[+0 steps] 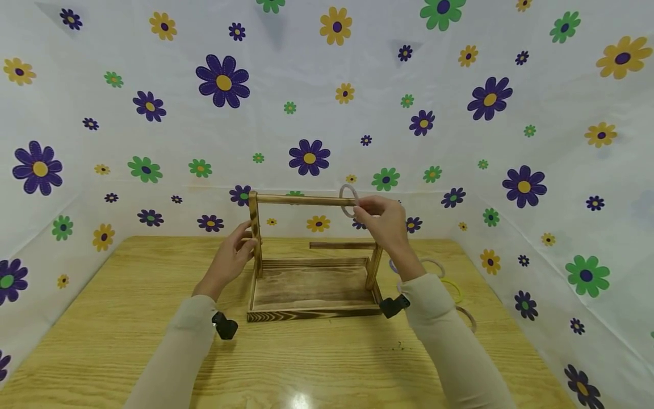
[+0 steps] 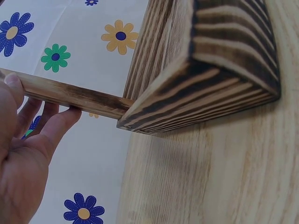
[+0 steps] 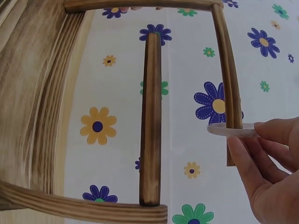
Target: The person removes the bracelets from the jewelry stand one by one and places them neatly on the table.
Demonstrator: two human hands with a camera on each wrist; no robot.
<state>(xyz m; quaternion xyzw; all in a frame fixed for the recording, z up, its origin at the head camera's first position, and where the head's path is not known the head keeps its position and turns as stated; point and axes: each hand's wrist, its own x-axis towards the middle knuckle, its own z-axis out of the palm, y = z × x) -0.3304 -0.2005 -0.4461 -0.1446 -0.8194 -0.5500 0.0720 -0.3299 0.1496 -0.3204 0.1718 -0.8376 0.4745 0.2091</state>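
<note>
A brown wooden stand (image 1: 314, 313) with a shallow tray base sits on the table. My left hand (image 1: 230, 261) holds its tall left post (image 1: 255, 227), thumb on one side and fingers on the other, as the left wrist view shows. With thumb and fingertips my right hand (image 1: 385, 222) pinches a pale bangle (image 3: 217, 130). This bangle encircles the top bar (image 1: 301, 200) near its free right end. A lower bar (image 3: 151, 116) extends from the short right post (image 1: 374, 267), and no bangle shows on it.
Several loose bangles lie on the table right of the stand, partly hidden by the right arm, among them a yellow bangle (image 1: 460, 291) and a brown bangle (image 1: 472, 321). Small dark specks (image 1: 399, 345) dot the table in front. A flowered cloth (image 1: 306, 102) surrounds the back and sides.
</note>
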